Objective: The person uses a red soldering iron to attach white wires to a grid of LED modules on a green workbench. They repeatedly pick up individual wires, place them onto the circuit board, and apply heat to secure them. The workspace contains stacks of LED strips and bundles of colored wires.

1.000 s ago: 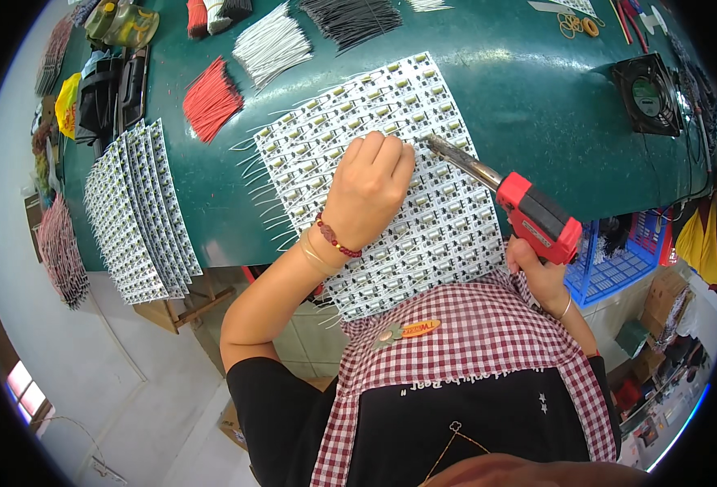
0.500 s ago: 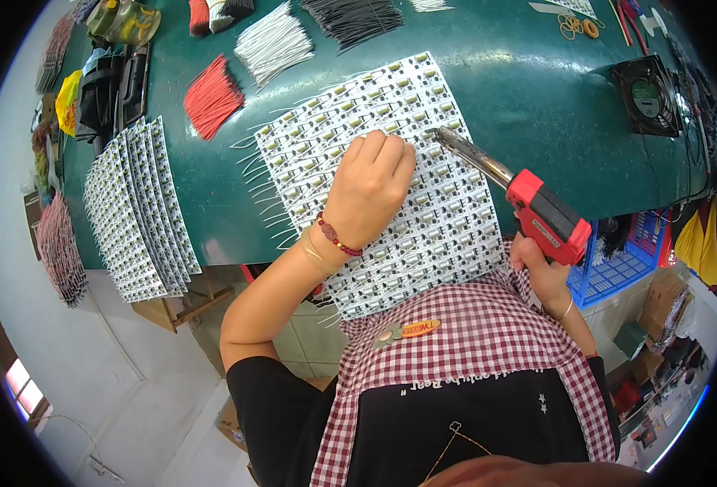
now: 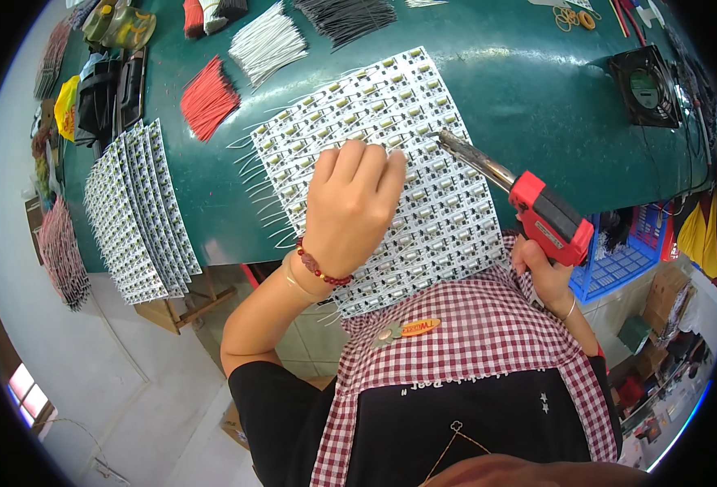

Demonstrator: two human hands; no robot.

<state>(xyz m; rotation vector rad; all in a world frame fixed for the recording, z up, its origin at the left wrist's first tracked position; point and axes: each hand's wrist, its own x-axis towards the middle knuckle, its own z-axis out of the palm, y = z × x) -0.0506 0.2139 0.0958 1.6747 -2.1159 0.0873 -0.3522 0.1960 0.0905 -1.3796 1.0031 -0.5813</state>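
A large white panel of small circuit boards (image 3: 448,219) lies across the table's near edge and over my apron. Thin white wires (image 3: 253,174) stick out along its left side. My left hand (image 3: 350,199) is above the middle of the panel, knuckles up and fingers curled closed. The fingertips are bent out of sight, so whatever they pinch is hidden. At the panel's right edge my right hand (image 3: 541,268) grips a red and black soldering gun (image 3: 549,219). The gun's metal nozzle points up-left, its tip over the panel's upper right part, apart from my left fingers.
On the green table (image 3: 529,89) lie bundles of red wires (image 3: 210,97), white wires (image 3: 267,45) and black wires (image 3: 346,18). More panels (image 3: 139,215) are stacked at the left edge. A black fan (image 3: 644,88) stands far right, a blue crate (image 3: 622,260) below it.
My left hand has shifted left and slightly nearer to me over the panel, away from the nozzle. The soldering gun has hardly moved.
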